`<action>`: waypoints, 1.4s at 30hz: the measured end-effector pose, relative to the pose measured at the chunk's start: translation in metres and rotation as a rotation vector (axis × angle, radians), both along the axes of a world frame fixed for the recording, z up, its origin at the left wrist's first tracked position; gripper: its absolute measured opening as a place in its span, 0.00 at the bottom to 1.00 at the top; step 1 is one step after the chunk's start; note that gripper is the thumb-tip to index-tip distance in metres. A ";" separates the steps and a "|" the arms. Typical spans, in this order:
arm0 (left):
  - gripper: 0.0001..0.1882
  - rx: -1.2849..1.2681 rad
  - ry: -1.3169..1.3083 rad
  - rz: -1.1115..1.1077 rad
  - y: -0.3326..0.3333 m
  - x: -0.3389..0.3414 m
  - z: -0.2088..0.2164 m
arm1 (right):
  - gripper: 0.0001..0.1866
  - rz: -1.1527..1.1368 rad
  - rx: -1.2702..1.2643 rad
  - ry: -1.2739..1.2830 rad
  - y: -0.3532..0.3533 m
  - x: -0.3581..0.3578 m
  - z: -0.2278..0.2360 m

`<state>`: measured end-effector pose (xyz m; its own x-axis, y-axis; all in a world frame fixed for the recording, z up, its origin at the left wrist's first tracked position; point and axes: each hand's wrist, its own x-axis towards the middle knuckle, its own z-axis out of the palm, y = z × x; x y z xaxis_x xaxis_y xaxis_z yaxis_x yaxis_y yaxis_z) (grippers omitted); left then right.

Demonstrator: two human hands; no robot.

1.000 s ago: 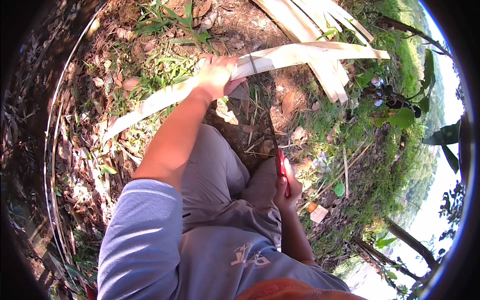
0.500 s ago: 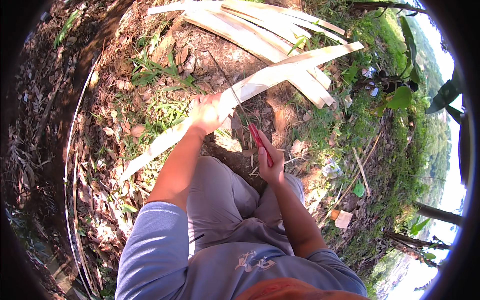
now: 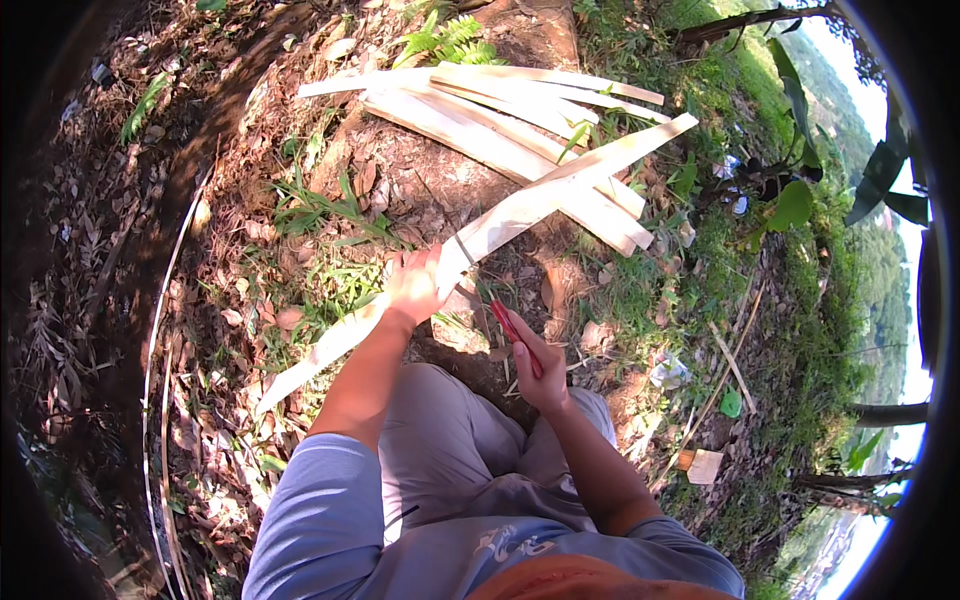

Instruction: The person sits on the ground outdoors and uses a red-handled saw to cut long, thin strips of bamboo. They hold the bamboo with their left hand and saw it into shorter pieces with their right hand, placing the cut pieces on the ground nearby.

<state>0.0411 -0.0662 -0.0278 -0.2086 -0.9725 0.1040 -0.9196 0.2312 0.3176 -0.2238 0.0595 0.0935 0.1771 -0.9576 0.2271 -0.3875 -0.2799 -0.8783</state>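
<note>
A long pale wooden board [image 3: 530, 208] slants from the lower left to the upper right, its far end resting on other boards. My left hand [image 3: 413, 287] is closed over the board near its middle. In my right hand [image 3: 541, 366], in front of my knees, is a saw with a red handle [image 3: 503, 318]. The fingers are wrapped round that handle. Its thin blade crosses the board just right of my left hand, and the far tip is hard to make out against the leaves. The blade's contact with the wood is too fine to tell.
Several pale boards [image 3: 470, 142] lie fanned on the ground beyond. A long thin strip [image 3: 152, 370] curves along the left. Near my right knee lie thin sticks [image 3: 715, 395], a small wooden block [image 3: 704, 466] and a green scrap [image 3: 731, 403]. Plants grow at the right.
The view has shifted, so the boards and my hands appear lower in the picture. Both hands keep their holds on the board and the saw. The saw has moved only slightly across the board.
</note>
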 end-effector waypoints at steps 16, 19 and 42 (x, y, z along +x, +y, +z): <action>0.43 0.128 0.031 0.022 0.000 -0.006 0.021 | 0.25 -0.009 -0.035 0.171 0.137 -0.091 -0.010; 0.42 0.050 0.029 0.009 0.000 -0.001 0.020 | 0.25 -0.010 0.216 0.236 0.156 -0.099 0.024; 0.39 0.078 0.052 0.065 0.003 -0.008 0.024 | 0.26 -0.023 0.105 0.281 0.147 -0.109 -0.001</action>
<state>0.0327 -0.0629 -0.0043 -0.1412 -0.9893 0.0368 -0.9136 0.1445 0.3802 -0.3324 0.2063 0.0928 0.1966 -0.9779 0.0716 -0.6251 -0.1812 -0.7592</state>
